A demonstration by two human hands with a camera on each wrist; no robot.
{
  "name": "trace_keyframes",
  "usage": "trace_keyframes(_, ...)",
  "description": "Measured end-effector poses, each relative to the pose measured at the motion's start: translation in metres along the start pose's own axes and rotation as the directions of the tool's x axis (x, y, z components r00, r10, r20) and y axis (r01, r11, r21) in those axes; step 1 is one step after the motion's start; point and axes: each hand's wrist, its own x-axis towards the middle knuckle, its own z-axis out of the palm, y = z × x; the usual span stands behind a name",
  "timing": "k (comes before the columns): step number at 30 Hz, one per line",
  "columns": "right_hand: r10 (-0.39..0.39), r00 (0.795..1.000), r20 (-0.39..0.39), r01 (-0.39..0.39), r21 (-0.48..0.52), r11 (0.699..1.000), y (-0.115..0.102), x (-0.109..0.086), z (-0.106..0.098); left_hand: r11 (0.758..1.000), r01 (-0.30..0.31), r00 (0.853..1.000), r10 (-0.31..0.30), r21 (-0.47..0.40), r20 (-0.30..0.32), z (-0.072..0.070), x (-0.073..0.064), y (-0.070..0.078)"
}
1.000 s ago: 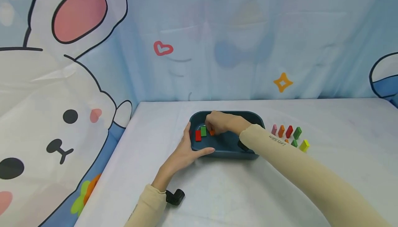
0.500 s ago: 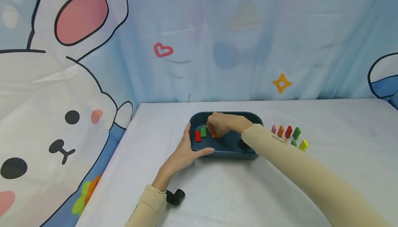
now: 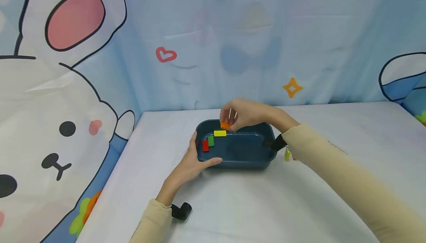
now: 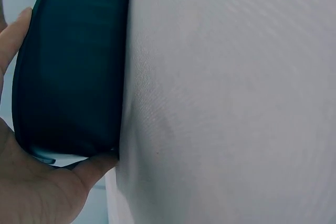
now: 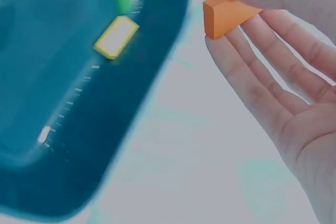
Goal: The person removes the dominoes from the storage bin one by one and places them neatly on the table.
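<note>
My right hand (image 3: pixel 244 114) pinches an orange block (image 5: pixel 226 15) between thumb and fingertips, above the back rim of a dark teal basin (image 3: pixel 244 164). In the right wrist view the block is flat-sided and held clear of the basin. Inside the basin's left half lie a yellow block (image 3: pixel 220 133), a green block (image 3: pixel 211 140) and a red block (image 3: pixel 205 145). My left hand (image 3: pixel 189 165) rests against the basin's left end, fingers extended along the side and thumb along the front wall. The left wrist view has those fingers (image 4: pixel 16 35) touching the rim.
A yellow-green block (image 3: pixel 287 154) stands on the white tabletop (image 3: pixel 253 206) right of the basin, with a bit of red beside it; the right sleeve (image 3: pixel 336 165) covers the area behind. A printed blue curtain (image 3: pixel 199 84) hangs at the table's back edge.
My right hand has lifted out of the basin toward its back rim with the orange block, uncovering the yellow block. The right arm now hides most blocks on the table. My left hand stays on the basin.
</note>
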Motion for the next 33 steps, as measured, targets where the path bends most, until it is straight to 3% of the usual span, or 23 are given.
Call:
trace_keyframes(4, -0.034, 0.994, -0.101, 0.04, 0.066, 0.997, -0.012, -0.023, -0.014, 1.0, 0.002, 1.0, -0.002, 0.003, -0.01, -0.005, -0.001, -0.002)
trace_keyframes(8, -0.058, 0.976, -0.211, 0.085, 0.123, 0.989, -0.012, -0.055, -0.017, 1.0, -0.007, 1.0, 0.007, 0.0, -0.001, -0.006, -0.003, -0.002)
trace_keyframes(13, -0.069, 0.936, -0.344, 0.124, 0.14, 0.982, 0.0, -0.101, -0.006, 1.0, -0.013, 1.0, 0.013, 0.011, 0.009, -0.009, -0.004, 0.0)
trace_keyframes(17, -0.024, 0.907, -0.42, 0.093, 0.144, 0.985, 0.014, -0.132, 0.011, 1.0, -0.017, 1.0, 0.017, 0.009, 0.009, -0.011, -0.004, 0.0)
trace_keyframes(24, 0.107, 0.868, -0.485, -0.02, 0.18, 0.984, 0.039, -0.173, 0.05, 1.0, -0.023, 1.0, 0.023, 0.013, 0.01, -0.015, -0.002, -0.002)
trace_keyframes(33, 0.158, 0.865, -0.475, -0.037, 0.255, 0.966, 0.057, -0.183, 0.092, 1.0, -0.007, 1.0, 0.007, 0.027, -0.009, -0.019, -0.003, -0.006)
